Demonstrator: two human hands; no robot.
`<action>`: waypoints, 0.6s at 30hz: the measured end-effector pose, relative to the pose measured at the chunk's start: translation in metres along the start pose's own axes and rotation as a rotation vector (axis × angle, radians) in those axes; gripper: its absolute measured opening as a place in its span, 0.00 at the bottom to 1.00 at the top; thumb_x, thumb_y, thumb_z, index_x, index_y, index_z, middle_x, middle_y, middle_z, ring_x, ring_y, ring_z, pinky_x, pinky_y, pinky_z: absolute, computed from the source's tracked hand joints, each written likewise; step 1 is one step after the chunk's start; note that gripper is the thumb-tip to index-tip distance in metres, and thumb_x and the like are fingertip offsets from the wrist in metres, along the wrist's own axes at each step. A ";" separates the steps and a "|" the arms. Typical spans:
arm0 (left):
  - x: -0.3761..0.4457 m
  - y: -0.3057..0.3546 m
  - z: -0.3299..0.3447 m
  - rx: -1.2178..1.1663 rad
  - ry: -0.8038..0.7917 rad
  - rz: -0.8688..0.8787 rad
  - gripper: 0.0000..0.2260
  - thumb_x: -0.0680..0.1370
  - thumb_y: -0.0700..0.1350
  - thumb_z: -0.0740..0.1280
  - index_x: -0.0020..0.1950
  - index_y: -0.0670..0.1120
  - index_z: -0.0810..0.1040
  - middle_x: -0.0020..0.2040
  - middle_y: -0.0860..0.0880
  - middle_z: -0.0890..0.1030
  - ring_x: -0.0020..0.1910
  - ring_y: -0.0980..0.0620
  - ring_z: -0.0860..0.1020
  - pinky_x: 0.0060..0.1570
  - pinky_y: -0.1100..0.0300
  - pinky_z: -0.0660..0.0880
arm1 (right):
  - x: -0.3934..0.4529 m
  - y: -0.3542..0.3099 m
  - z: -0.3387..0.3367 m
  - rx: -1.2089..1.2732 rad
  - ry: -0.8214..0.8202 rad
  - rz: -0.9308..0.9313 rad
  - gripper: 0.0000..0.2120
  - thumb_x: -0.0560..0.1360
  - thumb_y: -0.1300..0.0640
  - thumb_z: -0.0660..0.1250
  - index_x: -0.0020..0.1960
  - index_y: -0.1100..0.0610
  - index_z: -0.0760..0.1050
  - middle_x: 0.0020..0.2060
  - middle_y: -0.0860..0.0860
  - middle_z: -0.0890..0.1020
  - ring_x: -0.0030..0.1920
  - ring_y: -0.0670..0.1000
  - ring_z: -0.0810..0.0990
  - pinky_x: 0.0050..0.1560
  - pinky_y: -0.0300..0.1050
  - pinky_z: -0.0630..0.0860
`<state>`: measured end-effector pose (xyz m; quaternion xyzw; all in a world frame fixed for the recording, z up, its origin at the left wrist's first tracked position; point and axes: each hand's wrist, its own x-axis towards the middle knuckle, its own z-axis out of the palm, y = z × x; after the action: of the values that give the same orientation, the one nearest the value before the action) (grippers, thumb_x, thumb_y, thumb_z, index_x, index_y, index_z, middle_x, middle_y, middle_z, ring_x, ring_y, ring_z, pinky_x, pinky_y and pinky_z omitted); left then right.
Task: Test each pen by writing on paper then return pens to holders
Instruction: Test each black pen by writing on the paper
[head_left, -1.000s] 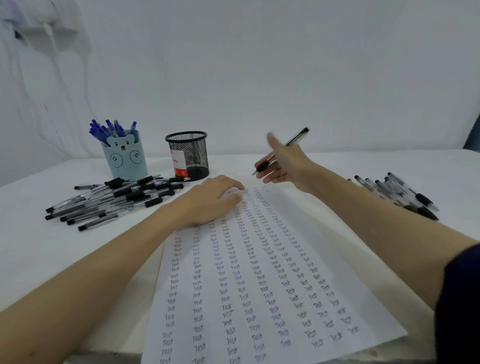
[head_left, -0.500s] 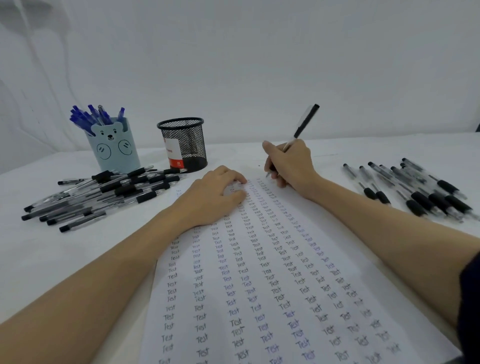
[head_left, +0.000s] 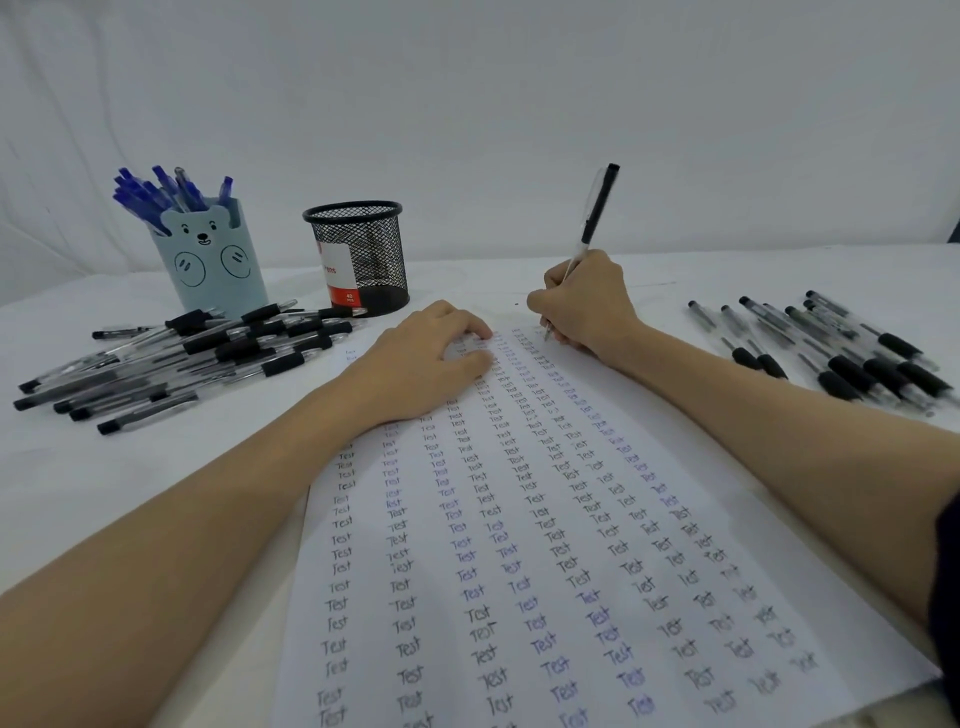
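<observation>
The right hand (head_left: 584, 304) pinches a pen (head_left: 589, 234), shaft leaning toward one o'clock, tip seemingly touching the paper (head_left: 519, 545) while the flat left hand (head_left: 421, 358) steadies it.

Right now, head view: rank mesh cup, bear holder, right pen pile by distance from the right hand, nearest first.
From the right hand:
1. Mesh cup, to its left, behind the paper.
2. Right pen pile, to its right; nearly as close, a narrow call.
3. Bear holder, far left.

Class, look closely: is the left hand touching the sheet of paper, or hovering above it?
Touching. The head view shows the left hand lying on the far end of the paper, fingertips pressed down on the written columns, no gap visible beneath.
</observation>
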<state>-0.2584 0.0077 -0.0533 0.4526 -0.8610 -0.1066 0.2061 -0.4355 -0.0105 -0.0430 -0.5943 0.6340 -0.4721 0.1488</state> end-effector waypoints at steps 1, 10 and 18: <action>0.000 0.000 0.000 0.002 0.000 0.002 0.14 0.79 0.52 0.60 0.64 0.52 0.72 0.63 0.52 0.70 0.63 0.55 0.68 0.65 0.54 0.63 | 0.000 0.000 0.000 -0.005 0.008 -0.002 0.16 0.64 0.69 0.60 0.24 0.57 0.59 0.27 0.57 0.70 0.27 0.53 0.69 0.24 0.40 0.62; 0.000 0.001 -0.001 0.004 0.005 0.001 0.14 0.79 0.51 0.60 0.64 0.51 0.72 0.62 0.53 0.70 0.62 0.55 0.68 0.64 0.56 0.64 | -0.001 -0.001 -0.001 0.032 0.017 0.040 0.16 0.66 0.69 0.60 0.24 0.57 0.59 0.24 0.55 0.72 0.13 0.44 0.65 0.16 0.32 0.58; -0.001 0.001 0.000 0.009 0.005 0.007 0.14 0.79 0.52 0.60 0.64 0.51 0.72 0.63 0.52 0.70 0.63 0.55 0.68 0.66 0.54 0.63 | -0.001 0.000 -0.001 0.023 0.030 0.028 0.16 0.66 0.69 0.59 0.24 0.57 0.59 0.24 0.56 0.73 0.13 0.44 0.65 0.15 0.32 0.58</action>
<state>-0.2585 0.0085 -0.0529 0.4509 -0.8625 -0.1010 0.2064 -0.4358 -0.0095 -0.0424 -0.5764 0.6390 -0.4859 0.1527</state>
